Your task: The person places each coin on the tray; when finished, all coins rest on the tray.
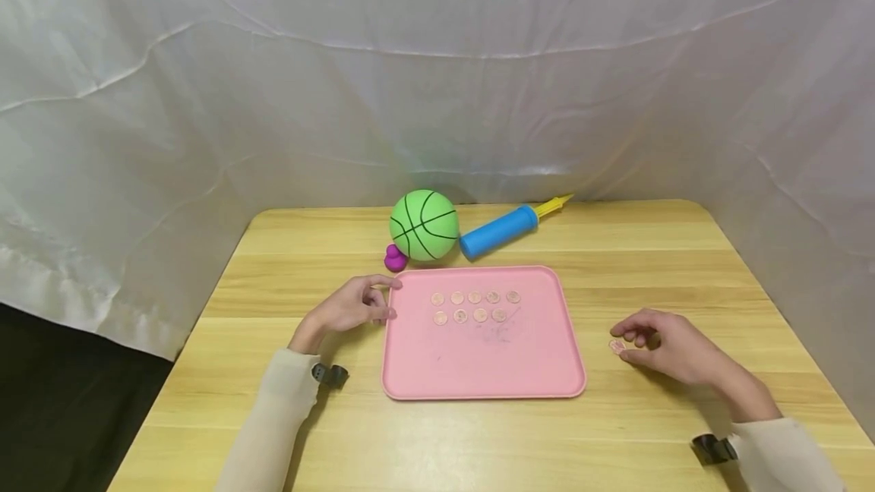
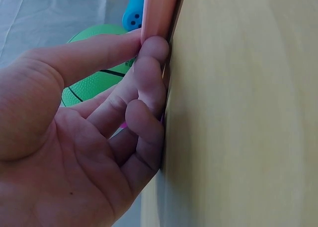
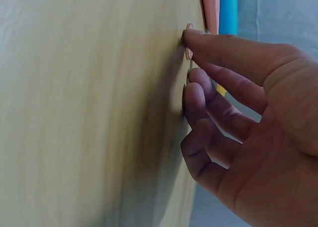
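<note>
My left hand (image 1: 351,304) grips the left rim of a pink tray (image 1: 478,370). In the left wrist view the thumb lies against the tray wall (image 2: 158,13), with curled fingers (image 2: 149,78) at its underside. Several round copper-coloured coins (image 1: 475,298) lie flat on the tray in two rows, the back row longer than the front one. To the right of the tray, my right hand (image 1: 673,348) pinches another coin (image 1: 617,346) between thumb and fingers. The right wrist view shows this coin (image 3: 189,50) edge-on, close over the wooden table.
Behind the tray stand a green ball (image 1: 424,225) with black lines and a small purple rubber-duck-like toy (image 1: 394,258). A blue hand pump (image 1: 499,232) with a yellow end lies beside the ball. Pale cloth (image 1: 437,97) hangs behind the wooden table (image 1: 649,264).
</note>
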Motion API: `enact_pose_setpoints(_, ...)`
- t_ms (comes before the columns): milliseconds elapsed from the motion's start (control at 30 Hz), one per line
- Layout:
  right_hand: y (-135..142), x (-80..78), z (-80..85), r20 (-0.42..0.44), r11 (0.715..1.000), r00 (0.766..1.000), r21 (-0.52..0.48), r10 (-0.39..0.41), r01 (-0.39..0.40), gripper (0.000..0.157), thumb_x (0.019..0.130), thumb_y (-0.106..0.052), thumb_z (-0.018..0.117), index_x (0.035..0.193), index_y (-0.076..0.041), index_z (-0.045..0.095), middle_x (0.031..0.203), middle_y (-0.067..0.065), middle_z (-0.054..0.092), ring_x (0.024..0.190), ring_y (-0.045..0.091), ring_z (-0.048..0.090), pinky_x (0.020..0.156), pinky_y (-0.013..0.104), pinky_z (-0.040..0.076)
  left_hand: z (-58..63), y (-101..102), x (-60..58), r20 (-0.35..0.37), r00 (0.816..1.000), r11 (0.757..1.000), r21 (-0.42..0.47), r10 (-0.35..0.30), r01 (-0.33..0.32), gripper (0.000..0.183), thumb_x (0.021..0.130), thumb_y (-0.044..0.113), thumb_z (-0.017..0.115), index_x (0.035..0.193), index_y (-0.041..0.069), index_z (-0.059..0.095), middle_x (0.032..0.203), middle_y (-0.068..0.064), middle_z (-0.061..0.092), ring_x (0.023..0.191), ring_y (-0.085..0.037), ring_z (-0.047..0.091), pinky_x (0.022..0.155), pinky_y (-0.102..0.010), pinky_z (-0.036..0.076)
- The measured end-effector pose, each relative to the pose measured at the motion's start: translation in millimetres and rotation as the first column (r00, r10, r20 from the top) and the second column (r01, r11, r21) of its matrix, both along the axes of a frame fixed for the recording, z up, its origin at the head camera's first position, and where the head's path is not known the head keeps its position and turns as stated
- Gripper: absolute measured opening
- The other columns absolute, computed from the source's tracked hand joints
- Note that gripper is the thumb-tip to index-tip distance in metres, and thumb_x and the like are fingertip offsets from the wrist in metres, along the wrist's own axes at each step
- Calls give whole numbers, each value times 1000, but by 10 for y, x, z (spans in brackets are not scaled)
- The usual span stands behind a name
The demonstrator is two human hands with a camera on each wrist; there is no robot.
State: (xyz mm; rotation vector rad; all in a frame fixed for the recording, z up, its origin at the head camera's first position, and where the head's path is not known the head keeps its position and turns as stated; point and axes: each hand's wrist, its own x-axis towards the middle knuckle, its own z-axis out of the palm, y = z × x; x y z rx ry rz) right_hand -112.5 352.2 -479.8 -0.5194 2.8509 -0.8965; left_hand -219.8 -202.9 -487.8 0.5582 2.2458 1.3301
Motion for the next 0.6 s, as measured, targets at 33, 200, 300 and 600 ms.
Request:
enact_pose_setpoints(33,-2,-6,-6,-2,1000,1000,-1,0,0,24,88,-16,92,109,-17,80,97,-10,71,85,-1,57,73,22,53,0,-2,-1,0,1000,1000,1,-1,1,59,97,-1,77,151,-7,55,83,-9,73,72,-14,61,62,-21,47)
enact_pose_setpoints(200,-5,-17,-23,-16,1000,1000,-15,20,-20,20,89,-15,92,103,-20,78,93,-10,67,83,0,55,70,21,49,2,3,-8,0,1000,1000,5,-4,4,58,97,-1,77,151,-7,55,83,-7,73,72,-15,62,62,-21,48)
enact_pose_setpoints(300,-20,-15,-31,-29,999,999,-22,34,-35,19,88,-11,91,96,-18,75,94,-10,69,80,0,52,68,21,46,10,9,-7,-2,1000,1000,6,-3,3,58,97,-1,77,150,-7,55,82,-7,73,72,-15,62,63,-22,49)
enact_pose_setpoints(600,-59,-20,-16,42,998,999,-61,-19,21,19,92,-13,89,104,-16,74,93,-5,66,83,1,54,70,21,48,19,4,1,2,1000,1000,5,-1,1,58,97,-1,77,151,-8,54,82,-6,72,72,-15,62,63,-22,50)
